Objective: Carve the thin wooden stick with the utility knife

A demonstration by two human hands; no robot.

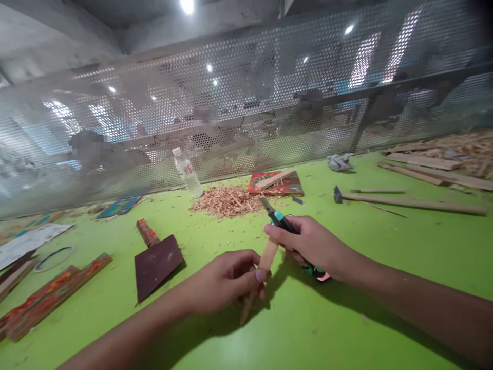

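Note:
Between the thumb and fingers of my left hand (236, 277) is a narrow strip of pale wood (268, 255), tilted with its far end up and to the right. My right hand (314, 241) is wrapped round a black and teal utility knife (283, 221), its blade pointing away to the upper left. The right thumb lies beside the upper end of the wooden strip; whether it presses on it I cannot tell. Beyond the knife tip is a heap of wood shavings (227, 201). Left of my left hand lies a dark sheet of sandpaper (157, 264).
A water bottle (187, 173) stands by the perforated metal screen (239, 67). A painted board (298, 185) bears a wooden stick. At right are a hammer (412, 201), crumpled paper (340, 162) and wood strips (423, 161). Painted wood pieces (57, 293) and a white ring (54, 258) lie at left.

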